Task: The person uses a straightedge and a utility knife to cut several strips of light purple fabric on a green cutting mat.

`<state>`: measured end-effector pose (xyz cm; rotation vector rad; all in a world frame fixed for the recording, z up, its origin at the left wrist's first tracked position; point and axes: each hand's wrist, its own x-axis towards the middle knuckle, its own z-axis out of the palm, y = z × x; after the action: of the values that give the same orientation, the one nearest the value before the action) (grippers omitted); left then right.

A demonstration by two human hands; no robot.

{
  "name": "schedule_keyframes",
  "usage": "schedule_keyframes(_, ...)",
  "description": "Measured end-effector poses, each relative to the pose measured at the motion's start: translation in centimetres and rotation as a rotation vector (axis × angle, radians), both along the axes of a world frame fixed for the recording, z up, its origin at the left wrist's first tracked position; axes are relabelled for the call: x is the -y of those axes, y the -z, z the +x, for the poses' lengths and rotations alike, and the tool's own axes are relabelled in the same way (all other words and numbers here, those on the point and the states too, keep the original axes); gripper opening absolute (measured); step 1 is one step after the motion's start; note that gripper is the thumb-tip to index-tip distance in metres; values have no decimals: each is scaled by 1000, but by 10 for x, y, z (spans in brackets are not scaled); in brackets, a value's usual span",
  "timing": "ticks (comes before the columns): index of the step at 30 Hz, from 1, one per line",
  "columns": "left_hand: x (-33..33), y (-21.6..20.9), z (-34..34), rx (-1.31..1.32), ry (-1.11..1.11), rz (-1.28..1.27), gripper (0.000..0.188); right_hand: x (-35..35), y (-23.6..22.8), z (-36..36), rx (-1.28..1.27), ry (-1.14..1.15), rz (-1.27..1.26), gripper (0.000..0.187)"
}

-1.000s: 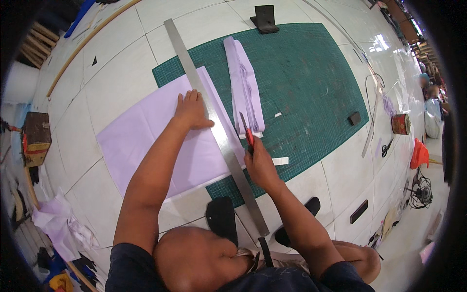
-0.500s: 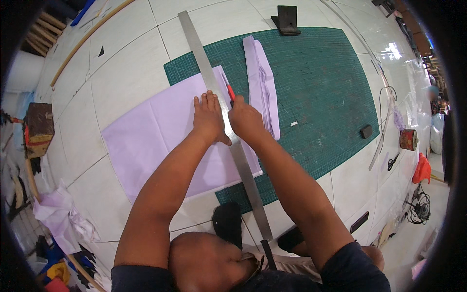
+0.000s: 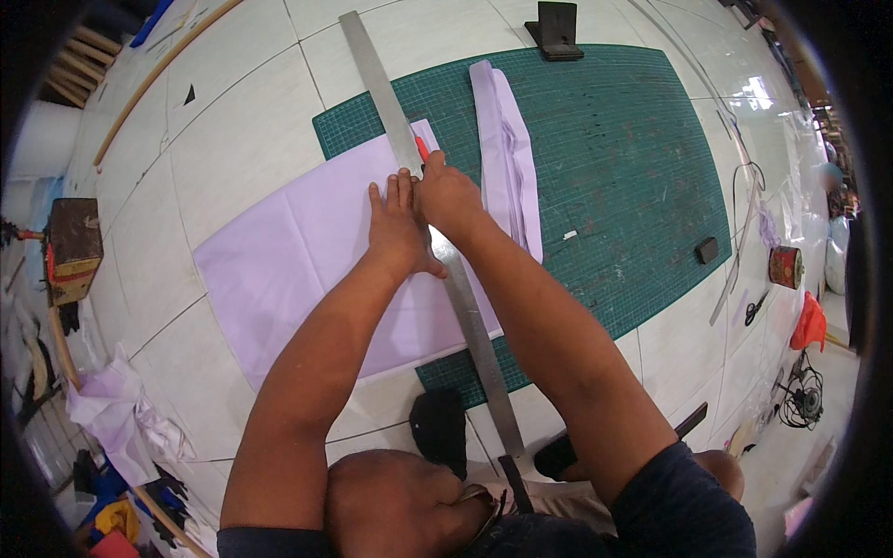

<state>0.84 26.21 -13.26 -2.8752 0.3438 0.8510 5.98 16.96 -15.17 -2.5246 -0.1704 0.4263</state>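
A long metal ruler [image 3: 376, 82] lies slantwise across a folded sheet of lilac fabric [image 3: 270, 244], near the fabric's right edge. My left hand [image 3: 398, 232] presses flat on the ruler and the fabric, fingers stretched out and thumb apart. Closed around a red utility knife [image 3: 422, 149], my right hand [image 3: 448, 193] rests against the ruler's right edge. Its fingers hide most of the handle, and the blade cannot be made out. Beneath part of the fabric is a green cutting mat [image 3: 614, 177]. Folded lilac strips [image 3: 507, 153] lie on the mat right of my hand.
A black metal angle stand [image 3: 558, 35] is at the mat's far edge, a small dark block [image 3: 707, 249] at its right. Beyond are scissors [image 3: 755, 309], a round tin [image 3: 785, 267] and a red cloth [image 3: 808, 324]. A wooden box [image 3: 74, 251] and crumpled lilac fabric [image 3: 116, 414] lie left.
My right hand has moved up and slightly left along the ruler with the knife. My left hand stays pressed in place, and the ruler and fabric look unmoved.
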Motion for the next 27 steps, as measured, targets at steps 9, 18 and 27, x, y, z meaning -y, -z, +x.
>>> schedule_keyframes(9,5,0,1,19,38,13,139,13,-6,2,-82,6,49,25)
schedule_keyframes(18,3,-1,2,60,-16,-8,150,68,-24,-115,-326,1,-41,23)
schedule_keyframes(27,1,-2,0,22,-56,4,151,125,-60,-248,-588,54,-202,21)
